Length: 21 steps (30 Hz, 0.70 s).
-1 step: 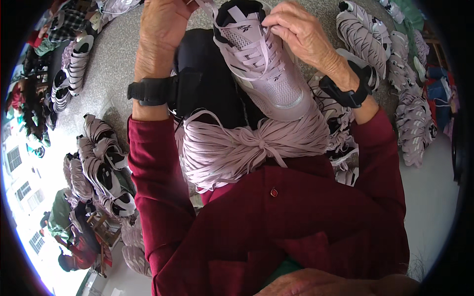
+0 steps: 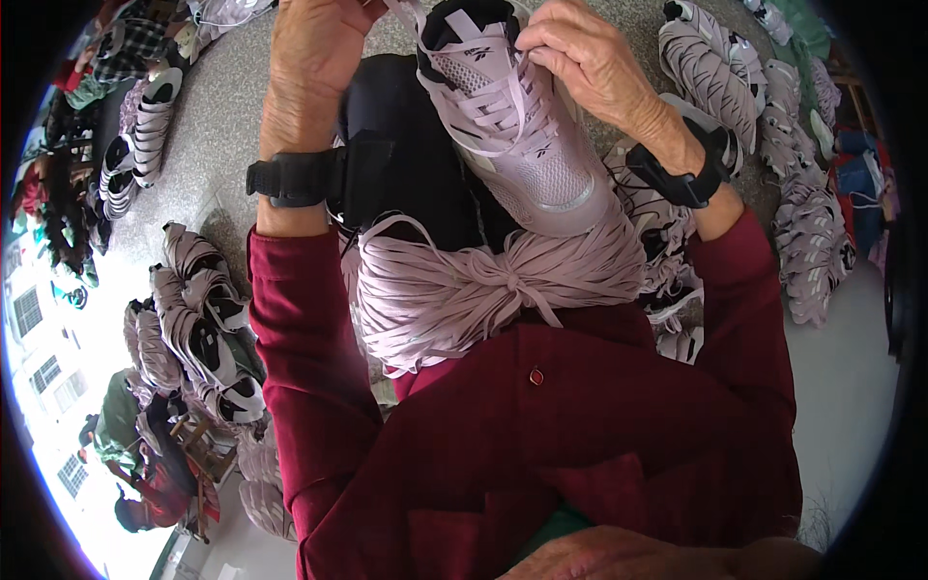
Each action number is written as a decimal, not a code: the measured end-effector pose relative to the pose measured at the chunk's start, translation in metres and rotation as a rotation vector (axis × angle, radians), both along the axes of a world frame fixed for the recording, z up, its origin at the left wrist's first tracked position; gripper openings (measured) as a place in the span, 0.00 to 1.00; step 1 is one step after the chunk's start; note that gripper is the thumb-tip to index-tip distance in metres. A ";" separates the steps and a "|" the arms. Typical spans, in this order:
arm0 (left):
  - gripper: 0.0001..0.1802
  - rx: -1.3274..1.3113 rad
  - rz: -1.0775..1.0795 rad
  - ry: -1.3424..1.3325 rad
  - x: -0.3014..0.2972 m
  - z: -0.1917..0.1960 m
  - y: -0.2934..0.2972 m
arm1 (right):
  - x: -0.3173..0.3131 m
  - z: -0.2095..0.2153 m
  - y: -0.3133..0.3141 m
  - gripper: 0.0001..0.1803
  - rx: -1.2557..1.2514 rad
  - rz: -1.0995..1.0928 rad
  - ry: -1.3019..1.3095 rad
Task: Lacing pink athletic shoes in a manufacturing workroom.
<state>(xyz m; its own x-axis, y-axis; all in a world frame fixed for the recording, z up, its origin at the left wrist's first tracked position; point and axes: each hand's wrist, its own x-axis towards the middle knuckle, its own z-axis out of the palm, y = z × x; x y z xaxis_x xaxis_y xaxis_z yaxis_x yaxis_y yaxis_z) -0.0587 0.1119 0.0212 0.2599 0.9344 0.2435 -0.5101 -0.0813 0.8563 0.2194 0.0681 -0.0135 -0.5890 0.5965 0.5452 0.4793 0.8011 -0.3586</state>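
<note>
Pale lilac lace (image 2: 521,104) is pinched by the fingers of the right hand (image 2: 592,66); the left hand (image 2: 321,43) is cropped, its grip unclear. Between them, a sneaker (image 2: 547,180) points its toe onto a tied lace bundle (image 2: 435,295).

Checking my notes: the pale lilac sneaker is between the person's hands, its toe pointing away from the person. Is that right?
Not the toe: the head view shows it pointing toward the person. The pale lilac sneaker is between the left hand and right hand.
</note>
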 end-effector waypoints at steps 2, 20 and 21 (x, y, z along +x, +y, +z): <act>0.14 0.029 -0.028 -0.001 -0.002 0.000 -0.002 | -0.009 0.005 0.002 0.02 -0.587 0.037 0.358; 0.13 -0.169 -0.426 -0.577 0.015 -0.011 0.004 | 0.011 0.028 -0.031 0.03 0.269 0.139 -0.192; 0.13 -0.173 -0.421 -0.579 0.013 -0.012 0.003 | 0.010 0.029 -0.036 0.03 0.271 0.143 -0.190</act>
